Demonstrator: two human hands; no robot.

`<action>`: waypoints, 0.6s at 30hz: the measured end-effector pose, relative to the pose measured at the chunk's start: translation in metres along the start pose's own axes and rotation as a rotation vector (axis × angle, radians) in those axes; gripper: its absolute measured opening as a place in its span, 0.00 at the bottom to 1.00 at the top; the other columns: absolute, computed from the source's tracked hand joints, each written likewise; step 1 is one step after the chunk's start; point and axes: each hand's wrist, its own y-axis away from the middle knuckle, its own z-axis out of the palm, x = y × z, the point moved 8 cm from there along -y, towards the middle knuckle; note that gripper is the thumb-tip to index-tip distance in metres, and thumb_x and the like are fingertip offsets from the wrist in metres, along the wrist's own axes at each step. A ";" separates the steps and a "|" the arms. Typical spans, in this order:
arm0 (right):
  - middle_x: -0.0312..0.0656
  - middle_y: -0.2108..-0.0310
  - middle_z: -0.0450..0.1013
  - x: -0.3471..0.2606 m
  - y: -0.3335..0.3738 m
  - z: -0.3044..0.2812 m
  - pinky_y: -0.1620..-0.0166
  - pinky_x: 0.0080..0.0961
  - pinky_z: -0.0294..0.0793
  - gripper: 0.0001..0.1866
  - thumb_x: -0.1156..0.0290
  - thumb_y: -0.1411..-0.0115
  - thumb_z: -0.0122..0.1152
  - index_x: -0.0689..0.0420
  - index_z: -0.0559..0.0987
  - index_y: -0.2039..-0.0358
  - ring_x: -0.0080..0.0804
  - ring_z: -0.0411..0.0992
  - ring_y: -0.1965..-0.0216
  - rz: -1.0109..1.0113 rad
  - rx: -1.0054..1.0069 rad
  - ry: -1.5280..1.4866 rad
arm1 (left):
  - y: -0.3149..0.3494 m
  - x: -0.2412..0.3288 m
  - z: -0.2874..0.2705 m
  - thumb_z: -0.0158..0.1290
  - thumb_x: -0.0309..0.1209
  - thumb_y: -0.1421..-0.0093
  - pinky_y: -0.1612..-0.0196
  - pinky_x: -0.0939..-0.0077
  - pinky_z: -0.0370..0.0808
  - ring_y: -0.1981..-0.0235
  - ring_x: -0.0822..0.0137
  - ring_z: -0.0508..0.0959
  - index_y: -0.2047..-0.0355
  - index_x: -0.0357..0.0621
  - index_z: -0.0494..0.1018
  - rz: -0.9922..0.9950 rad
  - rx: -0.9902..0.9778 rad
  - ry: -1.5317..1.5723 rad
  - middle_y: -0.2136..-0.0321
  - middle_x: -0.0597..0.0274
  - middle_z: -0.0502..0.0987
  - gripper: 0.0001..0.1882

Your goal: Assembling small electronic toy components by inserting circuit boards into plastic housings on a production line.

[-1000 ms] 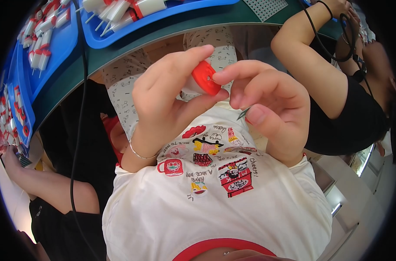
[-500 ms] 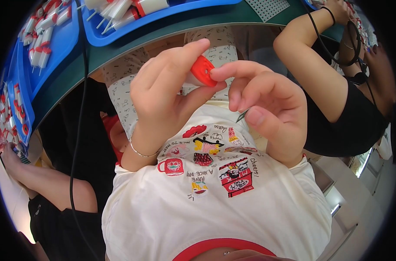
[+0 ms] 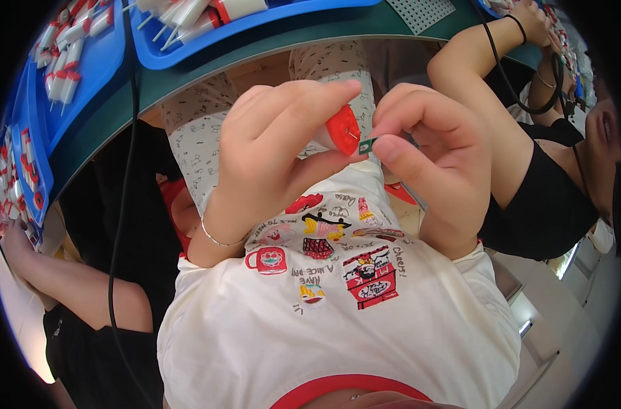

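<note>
My left hand [image 3: 263,143] is closed around a small white-and-red plastic housing [image 3: 342,129], its red end turned toward my right hand. A thin metal pin sticks out of that red end; my fingers hide most of the white body. Between the thumb and forefinger of my right hand [image 3: 436,140] is a small flat green piece [image 3: 367,146] with a pale spot on it, like a tiny circuit board. Its edge is right beside the pin; whether the two touch, I cannot tell. Both hands are raised over my lap, in front of the table edge.
Ahead on the green table [image 3: 269,65] stands a blue tray [image 3: 162,60] with several white-and-red housings. Another blue tray [image 3: 96,109] at the left holds more. A perforated plate [image 3: 423,12] lies farther back. A black cable [image 3: 123,225] hangs at my left. People sit on both sides.
My right hand has turned and brought the green piece up to the red end. My left hand has shifted slightly right and down with the housing.
</note>
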 end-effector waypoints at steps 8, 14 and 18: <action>0.39 0.74 0.67 -0.001 -0.005 -0.001 0.66 0.16 0.60 0.02 0.81 0.52 0.54 0.65 0.72 0.76 0.23 0.64 0.70 -0.104 -0.003 0.119 | -0.003 0.007 0.001 0.66 0.28 0.65 0.67 0.78 0.73 0.68 0.64 0.76 0.61 0.38 0.73 -0.014 -0.100 -0.040 0.69 0.57 0.76 0.27; 0.38 0.75 0.66 -0.001 -0.007 -0.001 0.67 0.15 0.59 0.02 0.82 0.52 0.54 0.64 0.71 0.76 0.22 0.63 0.70 -0.107 -0.023 0.130 | -0.003 0.006 0.004 0.66 0.29 0.65 0.69 0.79 0.72 0.69 0.64 0.76 0.61 0.38 0.73 0.016 -0.107 -0.035 0.70 0.57 0.76 0.26; 0.37 0.76 0.66 0.001 -0.008 0.001 0.68 0.14 0.59 0.02 0.82 0.51 0.55 0.64 0.71 0.76 0.21 0.63 0.71 -0.113 0.005 0.161 | -0.002 0.008 0.002 0.63 0.34 0.63 0.72 0.76 0.66 0.75 0.65 0.74 0.63 0.42 0.73 0.082 -0.005 -0.048 0.72 0.63 0.75 0.24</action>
